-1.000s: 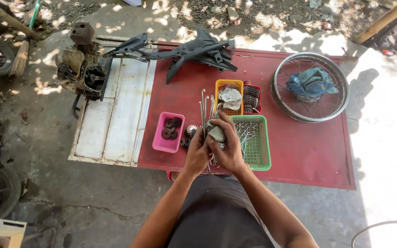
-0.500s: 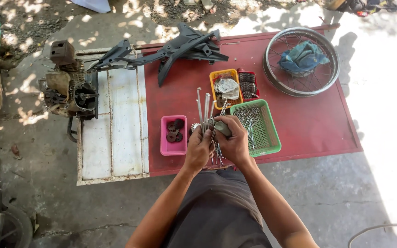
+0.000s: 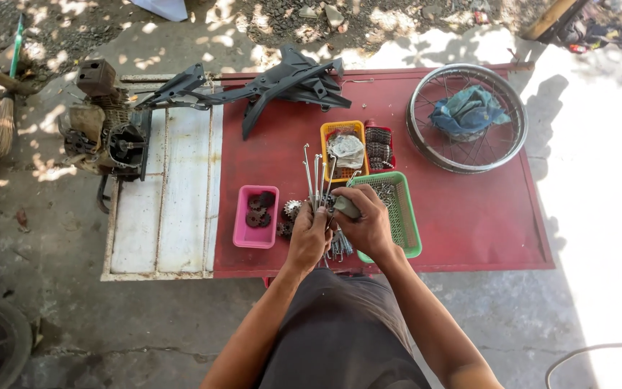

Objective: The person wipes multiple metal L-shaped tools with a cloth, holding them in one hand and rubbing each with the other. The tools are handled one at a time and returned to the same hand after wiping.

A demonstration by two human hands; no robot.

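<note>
Left hand (image 3: 308,238) closed round a bundle of metal spokes (image 3: 317,180), upright above the red surface (image 3: 469,216). Right hand (image 3: 370,227) gripping a grey cloth (image 3: 345,207) against them. Green basket (image 3: 397,216) just beside, pink tray (image 3: 255,225) left, orange basket (image 3: 343,148) behind.

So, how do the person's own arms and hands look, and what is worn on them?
Both forearms are bare up to the frame edge: no sleeves are visible. The left hand and right hand wear no gloves. I see no watch, ring or bracelet.
</note>
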